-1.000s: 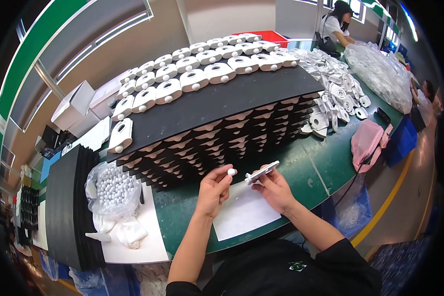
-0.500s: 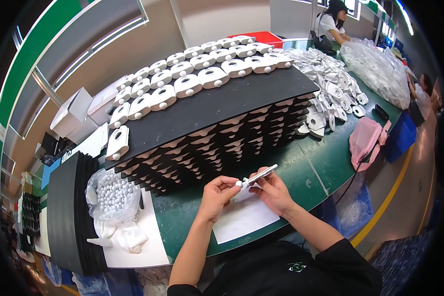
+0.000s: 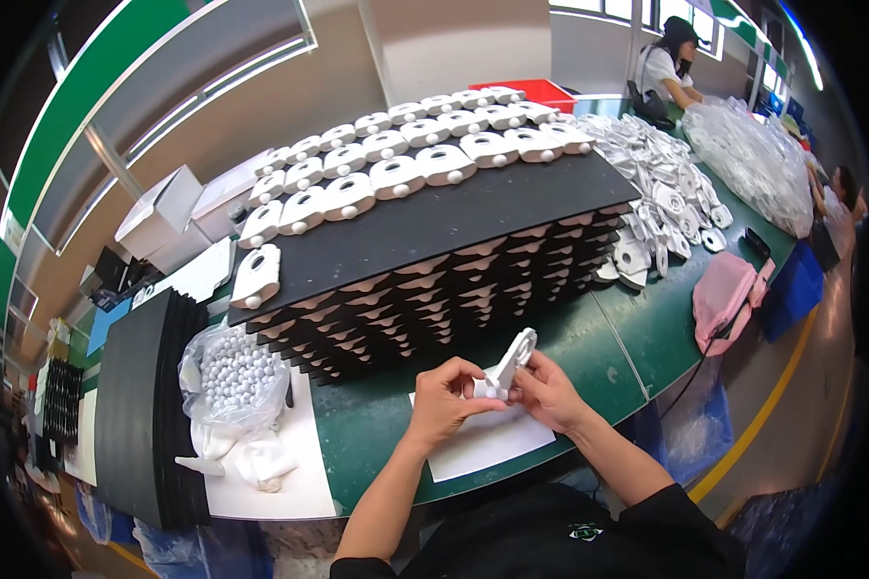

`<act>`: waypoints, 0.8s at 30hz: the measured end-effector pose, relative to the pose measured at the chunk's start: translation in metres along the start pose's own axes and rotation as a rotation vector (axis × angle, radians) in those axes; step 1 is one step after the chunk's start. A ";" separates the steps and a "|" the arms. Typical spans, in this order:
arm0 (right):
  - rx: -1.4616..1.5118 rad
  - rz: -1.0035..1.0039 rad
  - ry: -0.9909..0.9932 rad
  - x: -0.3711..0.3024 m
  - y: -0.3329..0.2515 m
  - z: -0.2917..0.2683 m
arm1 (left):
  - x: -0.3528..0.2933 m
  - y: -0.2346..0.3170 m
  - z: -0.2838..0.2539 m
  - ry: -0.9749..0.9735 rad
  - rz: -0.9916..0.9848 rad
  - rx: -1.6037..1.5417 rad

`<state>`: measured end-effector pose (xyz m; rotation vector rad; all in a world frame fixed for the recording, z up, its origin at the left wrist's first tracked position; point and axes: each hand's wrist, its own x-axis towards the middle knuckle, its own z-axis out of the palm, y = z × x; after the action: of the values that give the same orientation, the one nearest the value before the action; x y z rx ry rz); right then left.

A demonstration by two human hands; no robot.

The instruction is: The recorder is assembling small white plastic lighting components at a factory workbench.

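Note:
A white plastic part (image 3: 514, 361) with a ring-shaped upper end is held up between my two hands, tilted over a white sheet (image 3: 478, 452) on the green table. My left hand (image 3: 442, 403) curls its thumb and fingers round the part's lower end, near a small white ball (image 3: 495, 392). My right hand (image 3: 550, 394) grips the part's right side with its fingertips. Whether the ball is seated in the part, I cannot tell. Beyond my hands stands a stack of black boards (image 3: 434, 236) with white parts between the layers. Rows of similar white parts (image 3: 396, 178), each with a ball, lie on top.
To the left, a clear bag of white balls (image 3: 234, 376) sits beside upright black boards (image 3: 130, 410). Loose white parts (image 3: 661, 198) are heaped at the right, near a pink bag (image 3: 727, 299) and a large clear plastic bag (image 3: 748, 164). A co-worker (image 3: 668, 72) sits at the far right.
The part has turned from nearly edge-on and flat to more upright, showing its ring end. My left hand has come closer round its lower end. The whole view has shifted slightly.

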<state>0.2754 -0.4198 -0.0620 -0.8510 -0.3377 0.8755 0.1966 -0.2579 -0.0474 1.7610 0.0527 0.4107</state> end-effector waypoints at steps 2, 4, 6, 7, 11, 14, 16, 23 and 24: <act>-0.130 -0.039 0.013 0.001 -0.004 0.002 | -0.001 0.000 -0.003 0.037 0.080 0.126; -0.292 -0.099 0.013 0.003 -0.015 0.013 | -0.002 0.001 -0.005 0.064 0.102 0.101; -0.438 -0.191 -0.072 0.011 -0.030 0.029 | -0.002 -0.009 -0.010 0.075 0.083 -0.049; -0.533 -0.211 -0.123 0.016 -0.042 0.036 | 0.000 -0.011 -0.011 0.087 0.081 -0.162; -0.696 -0.391 -0.285 0.041 -0.080 0.084 | 0.007 0.003 -0.018 0.113 -0.223 -0.489; -0.763 -0.432 -0.289 0.061 -0.106 0.144 | 0.004 -0.004 -0.028 0.048 -0.468 -0.884; -0.969 -0.535 -0.312 0.086 -0.111 0.166 | 0.007 -0.012 -0.029 0.116 -0.520 -1.010; -0.791 -0.035 -0.222 0.156 -0.110 0.197 | 0.012 -0.025 -0.030 0.191 -0.579 -1.294; -0.790 -0.039 -0.223 0.160 -0.109 0.196 | 0.012 -0.027 -0.031 0.182 -0.560 -1.337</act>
<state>0.3187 -0.2315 0.1350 -1.4670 -0.9277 0.8012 0.2031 -0.2200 -0.0647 0.3469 0.3133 0.1054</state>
